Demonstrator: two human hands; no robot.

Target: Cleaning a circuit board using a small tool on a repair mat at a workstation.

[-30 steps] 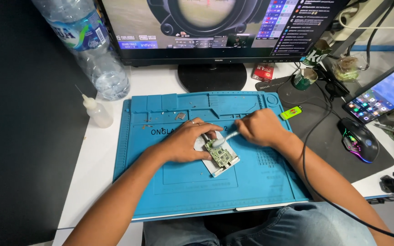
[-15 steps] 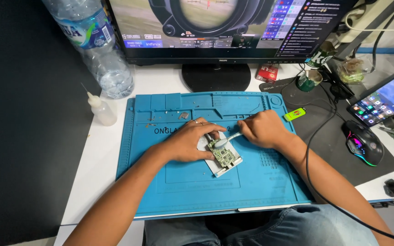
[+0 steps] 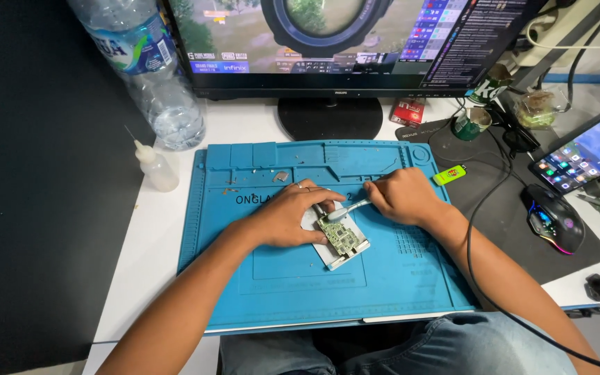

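Observation:
A small green circuit board [image 3: 342, 239] lies in a white casing on the blue work mat [image 3: 300, 292]. My left hand [image 3: 286, 217] rests flat on the mat and presses the casing's left side, holding it still. My right hand [image 3: 404, 196] grips a thin white brush-like tool [image 3: 347, 210] whose tip touches the board's upper end. Both forearms reach in from the bottom of the head view.
A monitor on a round stand [image 3: 328, 114] stands behind the mat. A large water bottle [image 3: 154, 76] and a small dropper bottle [image 3: 155, 165] are at the left. At the right: a yellow-green lighter [image 3: 449, 174], a lit mouse [image 3: 553, 219], a phone [image 3: 588, 154], cables.
The hands keep their hold on the casing and the tool; the tool tip shifts only slightly over the board. The camera view has drifted a little.

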